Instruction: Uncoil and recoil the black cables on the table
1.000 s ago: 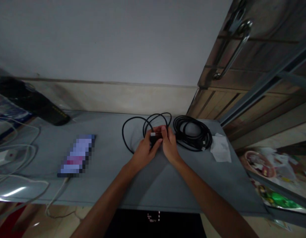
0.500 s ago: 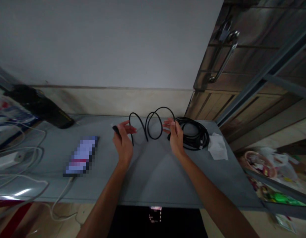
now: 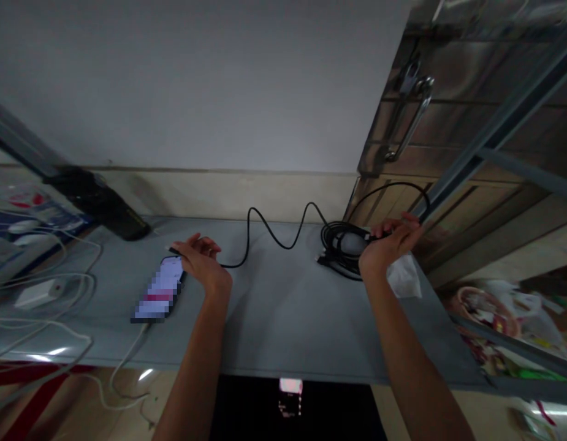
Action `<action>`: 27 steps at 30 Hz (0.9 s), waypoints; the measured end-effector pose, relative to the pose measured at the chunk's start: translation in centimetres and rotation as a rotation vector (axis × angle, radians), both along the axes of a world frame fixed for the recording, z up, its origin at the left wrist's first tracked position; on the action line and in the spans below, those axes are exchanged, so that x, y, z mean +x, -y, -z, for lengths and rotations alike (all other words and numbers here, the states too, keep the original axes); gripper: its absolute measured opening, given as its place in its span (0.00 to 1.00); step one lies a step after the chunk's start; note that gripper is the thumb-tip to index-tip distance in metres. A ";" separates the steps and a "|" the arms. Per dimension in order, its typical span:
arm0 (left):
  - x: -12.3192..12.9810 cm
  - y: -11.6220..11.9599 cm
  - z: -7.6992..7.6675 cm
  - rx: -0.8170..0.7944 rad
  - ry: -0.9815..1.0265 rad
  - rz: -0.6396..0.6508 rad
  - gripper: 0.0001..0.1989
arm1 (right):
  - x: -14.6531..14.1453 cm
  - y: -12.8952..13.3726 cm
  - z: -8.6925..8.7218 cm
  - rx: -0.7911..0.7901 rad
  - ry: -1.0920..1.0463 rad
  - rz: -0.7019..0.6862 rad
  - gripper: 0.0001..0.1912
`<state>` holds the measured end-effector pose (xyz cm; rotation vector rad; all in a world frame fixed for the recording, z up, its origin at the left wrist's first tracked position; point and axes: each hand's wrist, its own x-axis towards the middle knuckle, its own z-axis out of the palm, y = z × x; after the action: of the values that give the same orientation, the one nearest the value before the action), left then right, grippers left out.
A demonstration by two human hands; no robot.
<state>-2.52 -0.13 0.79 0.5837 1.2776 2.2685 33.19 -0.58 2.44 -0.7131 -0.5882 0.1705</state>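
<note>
Cable end (image 3: 174, 250) is pinched by left hand (image 3: 199, 263), looped cable (image 3: 403, 183) by right hand (image 3: 391, 242); if pulled wider, coiled cable (image 3: 329, 236) could be snagged, dragged.

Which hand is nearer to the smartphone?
Left. The left hand is by the far end of the smartphone; the right hand is well off to its right, at the coiled black cable.

One phone (image 3: 159, 291) lies on one table (image 3: 287, 318). Right of the phone are one left hand (image 3: 201, 264), one right hand (image 3: 390, 244), one wavy black cable (image 3: 287, 247), one black coil (image 3: 333, 245), one white tissue (image 3: 405, 278) and one basket (image 3: 460, 303); left of the phone, one white block (image 3: 39, 294) and one dark cylinder (image 3: 113, 208).
</note>
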 end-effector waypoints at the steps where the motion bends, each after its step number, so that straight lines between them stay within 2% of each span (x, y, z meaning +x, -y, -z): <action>1: -0.1 -0.1 0.1 0.000 0.009 0.001 0.32 | 0.5 -0.1 0.0 0.015 -0.016 0.010 0.15; 3: -0.2 -0.2 0.3 -0.004 0.020 0.021 0.34 | 1.0 -0.2 -0.1 0.018 -0.033 0.027 0.15; 5: 0.1 -0.3 0.5 -0.006 0.020 0.100 0.36 | 0.6 -0.3 -0.1 -0.021 -0.016 0.037 0.15; 8: 1.3 -0.2 0.7 0.004 0.002 0.373 0.38 | -1.6 0.0 0.3 -0.125 0.095 -0.040 0.19; 10: 2.5 0.0 0.9 0.007 -0.021 0.575 0.40 | -4.0 0.5 1.0 -0.184 0.227 -0.186 0.23; 12: 3.7 0.3 1.2 -0.006 -0.050 0.718 0.42 | -6.6 1.3 1.9 -0.233 0.363 -0.389 0.27; 15: 5.3 0.9 1.7 -0.046 -0.105 0.841 0.44 | -10.1 2.7 3.3 -0.316 0.465 -0.724 0.30; 18: 6.0 1.5 1.7 -0.050 -0.121 0.925 0.42 | -12.2 4.0 4.2 -0.368 0.514 -0.969 0.30; 23: 6.0 2.7 0.4 -0.082 -0.072 1.076 0.41 | -13.5 5.2 4.2 -0.417 0.574 -1.146 0.31; 27: 5.7 3.6 -0.6 -0.088 -0.083 1.262 0.43 | -14.1 5.7 3.7 -0.402 0.416 -1.251 0.31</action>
<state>3.18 -3.75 1.43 1.0568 0.6605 1.1294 19.09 -6.28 -1.27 -0.6767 -1.3719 1.3520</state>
